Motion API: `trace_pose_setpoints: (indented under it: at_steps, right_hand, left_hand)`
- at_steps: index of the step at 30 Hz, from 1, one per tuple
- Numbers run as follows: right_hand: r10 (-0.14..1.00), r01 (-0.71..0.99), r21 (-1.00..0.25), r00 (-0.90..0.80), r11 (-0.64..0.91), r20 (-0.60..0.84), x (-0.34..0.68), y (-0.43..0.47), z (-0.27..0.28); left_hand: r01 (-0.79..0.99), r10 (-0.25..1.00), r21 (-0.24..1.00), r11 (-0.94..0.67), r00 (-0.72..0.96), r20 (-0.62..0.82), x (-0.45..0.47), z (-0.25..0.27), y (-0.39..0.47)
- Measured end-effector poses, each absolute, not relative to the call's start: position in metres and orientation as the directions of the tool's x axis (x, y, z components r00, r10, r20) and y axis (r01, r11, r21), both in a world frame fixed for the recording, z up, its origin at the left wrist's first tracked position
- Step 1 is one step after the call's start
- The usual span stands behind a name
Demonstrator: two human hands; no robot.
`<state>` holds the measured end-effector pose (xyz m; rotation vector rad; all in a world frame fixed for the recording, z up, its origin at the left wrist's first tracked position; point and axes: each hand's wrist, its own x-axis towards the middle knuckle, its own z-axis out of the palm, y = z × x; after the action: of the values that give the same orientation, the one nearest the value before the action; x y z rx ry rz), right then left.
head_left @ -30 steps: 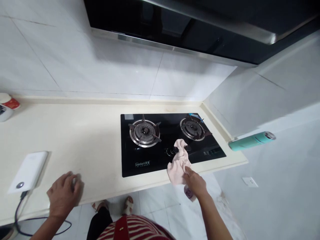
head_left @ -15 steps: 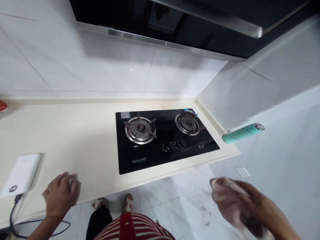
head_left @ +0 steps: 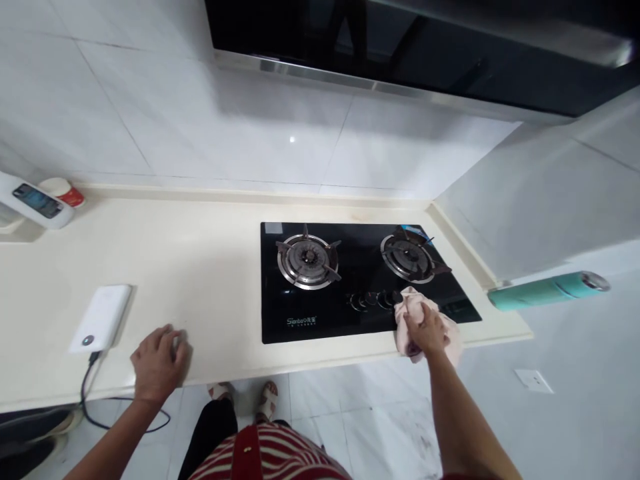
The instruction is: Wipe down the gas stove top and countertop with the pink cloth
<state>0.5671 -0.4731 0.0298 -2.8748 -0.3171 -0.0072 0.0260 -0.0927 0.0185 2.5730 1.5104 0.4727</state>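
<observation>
Right hand (head_left: 426,329) fingers grip pink cloth (head_left: 411,305), hiding its middle. Cloth spans cooktop (head_left: 330,313) front edge beside knobs (head_left: 371,299), long axis diagonal, toward front right; folds indistinct. Left hand (head_left: 159,361): fingers loosely curled on countertop (head_left: 210,273).

A black cable (head_left: 84,393) plugs into the white power bank (head_left: 103,317); behind it, a white bottle (head_left: 36,200) and red-and-white tub (head_left: 64,191); far to its right, a teal flask (head_left: 545,291) and a wall socket (head_left: 534,381)
</observation>
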Motion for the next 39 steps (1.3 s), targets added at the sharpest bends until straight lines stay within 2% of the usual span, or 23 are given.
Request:
trace_pose_setpoints:
  at_steps: [2, 4, 6, 8, 11, 15, 18, 22, 24, 27, 30, 33, 35, 37, 39]
  right_hand:
    - [0.087, 0.092, -0.256, 0.996, -0.962, 0.03, 0.55, -0.458, 0.022]
    - [0.011, 0.024, -0.244, 0.998, -0.97, 0.054, 0.527, -0.446, 0.021]
    - [-0.012, 0.009, -0.21, 0.995, -0.978, 0.097, 0.499, -0.435, 0.022]
    - [0.015, 0.038, -0.178, 0.991, -0.983, 0.131, 0.465, -0.423, 0.022]
    - [0.162, 0.182, -0.149, 0.977, -0.972, 0.139, 0.401, -0.399, 0.019]
    - [0.463, 0.473, -0.146, 0.881, -0.869, 0.099, 0.304, -0.355, 0.016]
    - [0.687, 0.681, -0.186, 0.726, -0.709, 0.039, 0.237, -0.316, 0.02]
    - [0.901, 0.856, -0.293, 0.429, -0.426, -0.057, 0.173, -0.256, 0.033]
    - [0.963, 0.9, -0.342, 0.261, -0.27, -0.074, 0.153, -0.225, 0.04]
    - [0.994, 0.919, -0.381, 0.079, -0.101, -0.072, 0.135, -0.185, 0.05]
    - [0.997, 0.888, -0.459, -0.014, -0.025, -0.081, 0.134, -0.166, 0.053]
    - [0.999, 0.805, -0.593, 0.041, -0.026, 0.012, 0.153, -0.173, 0.049]
    - [0.965, 0.758, -0.645, 0.229, -0.096, 0.125, 0.179, -0.187, 0.044]
    - [0.867, 0.736, -0.635, 0.455, -0.236, 0.205, 0.214, -0.204, 0.039]
    - [0.769, 0.729, -0.557, 0.596, -0.397, 0.232, 0.248, -0.218, 0.032]
  left_hand:
    - [0.823, 0.86, 0.256, -0.507, 0.463, 0.215, 0.025, 0.017, -0.093]
    - [0.815, 0.854, 0.261, -0.517, 0.472, 0.217, 0.024, 0.016, -0.093]
    - [0.812, 0.855, 0.272, -0.517, 0.472, 0.215, 0.024, 0.015, -0.094]
    - [0.809, 0.857, 0.284, -0.514, 0.468, 0.216, 0.025, 0.015, -0.094]
    - [0.806, 0.858, 0.295, -0.513, 0.468, 0.214, 0.025, 0.014, -0.096]
    - [0.808, 0.856, 0.283, -0.517, 0.481, 0.19, 0.024, 0.014, -0.098]
    - [0.798, 0.849, 0.289, -0.529, 0.498, 0.179, 0.022, 0.014, -0.099]
    - [0.766, 0.848, 0.369, -0.527, 0.498, 0.179, 0.02, 0.015, -0.1]
    - [0.726, 0.862, 0.47, -0.502, 0.467, 0.198, 0.018, 0.015, -0.098]
    - [0.615, 0.887, 0.645, -0.453, 0.387, 0.253, 0.009, 0.014, -0.094]
    - [0.57, 0.895, 0.693, -0.442, 0.338, 0.292, -0.006, 0.012, -0.095]
    - [0.572, 0.879, 0.67, -0.473, 0.363, 0.31, -0.022, 0.015, -0.105]
    - [0.574, 0.852, 0.636, -0.516, 0.421, 0.311, -0.026, 0.02, -0.113]
    - [0.582, 0.813, 0.58, -0.57, 0.503, 0.295, -0.024, 0.026, -0.119]
    - [0.578, 0.754, 0.509, -0.637, 0.605, 0.256, -0.015, 0.031, -0.121]
